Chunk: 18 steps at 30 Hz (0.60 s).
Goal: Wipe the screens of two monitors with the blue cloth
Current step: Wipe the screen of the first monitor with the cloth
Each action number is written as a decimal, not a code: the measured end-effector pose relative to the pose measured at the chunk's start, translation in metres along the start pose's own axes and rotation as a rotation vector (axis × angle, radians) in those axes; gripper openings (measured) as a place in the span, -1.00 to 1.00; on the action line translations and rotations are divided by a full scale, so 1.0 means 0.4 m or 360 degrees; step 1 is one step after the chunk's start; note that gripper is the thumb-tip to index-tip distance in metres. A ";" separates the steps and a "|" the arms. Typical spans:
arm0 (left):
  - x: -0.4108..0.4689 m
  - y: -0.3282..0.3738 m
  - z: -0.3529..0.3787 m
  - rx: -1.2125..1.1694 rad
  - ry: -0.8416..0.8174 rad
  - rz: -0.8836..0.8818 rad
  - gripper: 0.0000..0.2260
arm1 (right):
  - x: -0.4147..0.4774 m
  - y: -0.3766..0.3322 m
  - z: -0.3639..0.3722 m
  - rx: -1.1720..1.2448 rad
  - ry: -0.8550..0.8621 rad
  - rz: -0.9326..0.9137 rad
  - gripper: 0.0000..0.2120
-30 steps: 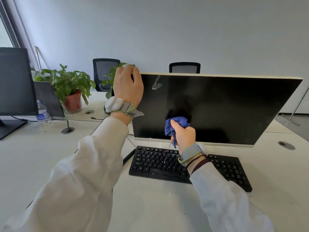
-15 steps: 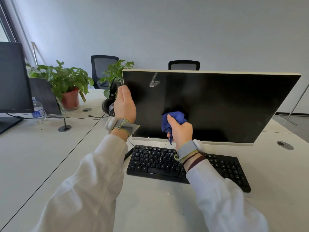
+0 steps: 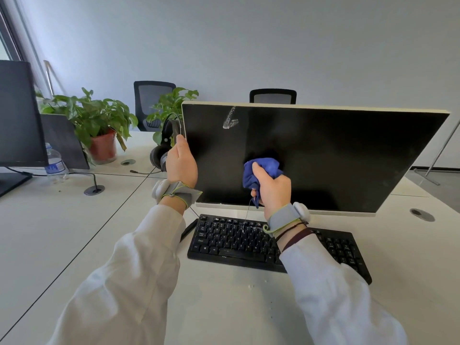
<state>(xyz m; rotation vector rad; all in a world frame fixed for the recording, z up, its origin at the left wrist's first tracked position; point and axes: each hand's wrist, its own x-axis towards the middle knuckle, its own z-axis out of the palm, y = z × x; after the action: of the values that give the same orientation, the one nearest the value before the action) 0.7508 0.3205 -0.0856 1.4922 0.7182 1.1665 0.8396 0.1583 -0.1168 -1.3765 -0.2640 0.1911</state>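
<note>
A wide white-framed monitor (image 3: 336, 158) stands in front of me, its dark screen tilted back, with a whitish smear (image 3: 230, 120) near the top left. My right hand (image 3: 272, 189) grips a bunched blue cloth (image 3: 261, 169) and presses it against the lower middle of the screen. My left hand (image 3: 180, 163) holds the monitor's left edge, fingers curled behind it. A second dark monitor (image 3: 20, 115) stands at the far left of the desk.
A black keyboard (image 3: 249, 242) lies under the monitor. Black headphones (image 3: 164, 148) sit behind my left hand. Potted plants (image 3: 94, 120), a water bottle (image 3: 56, 165) and two chairs (image 3: 272, 95) are behind. A cable grommet (image 3: 422, 214) is at the right.
My left hand slid from the monitor's top left corner down its left edge to mid-height. The cloth in my right hand stayed on the lower middle of the screen.
</note>
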 end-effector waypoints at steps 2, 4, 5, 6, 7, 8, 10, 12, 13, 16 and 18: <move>0.002 -0.010 -0.006 0.0031 0.0008 0.0010 -0.44 | -0.002 0.053 -0.001 -0.0002 0.0022 0.0065 -0.72; 0.005 -0.017 -0.007 0.0047 0.0024 0.0037 -0.51 | -0.004 0.124 -0.007 -0.0003 0.0069 0.0181 -0.71; 0.003 -0.015 -0.007 0.0048 0.0028 0.0050 -0.54 | -0.005 0.156 -0.010 -0.0019 0.0089 0.0251 -0.70; 0.002 -0.014 -0.009 0.0062 0.0037 0.0060 -0.55 | -0.008 0.181 -0.012 -0.0044 0.0106 0.0319 -0.69; 0.000 -0.014 -0.011 0.0074 0.0038 0.0062 -0.55 | -0.007 0.207 -0.015 -0.0075 0.0119 0.0371 -0.68; -0.001 -0.019 -0.011 0.0093 0.0034 0.0046 -0.55 | -0.006 0.225 -0.017 -0.0103 0.0125 0.0401 -0.67; -0.012 -0.036 -0.010 0.0173 0.0007 -0.0029 -0.51 | 0.001 0.244 -0.019 -0.0177 0.0135 0.0392 -0.64; -0.022 -0.061 -0.004 0.0188 -0.0038 -0.0095 -0.45 | 0.005 0.232 -0.020 -0.0272 0.0148 0.0352 -0.64; -0.027 -0.075 -0.002 0.0173 -0.0052 -0.0119 -0.41 | 0.002 0.212 -0.019 -0.0277 0.0155 0.0318 -0.66; -0.039 -0.114 0.006 0.0181 -0.0095 -0.0164 -0.38 | -0.005 0.134 -0.011 -0.0115 0.0142 0.0172 -0.72; -0.049 -0.121 0.007 0.0196 -0.0083 -0.0164 -0.42 | -0.003 0.098 -0.002 -0.0056 0.0121 0.0121 -0.72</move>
<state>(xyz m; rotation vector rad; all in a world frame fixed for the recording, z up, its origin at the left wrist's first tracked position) 0.7536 0.3145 -0.1375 1.5630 0.8337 1.0172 0.8396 0.1645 -0.1557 -1.4265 -0.1524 0.1975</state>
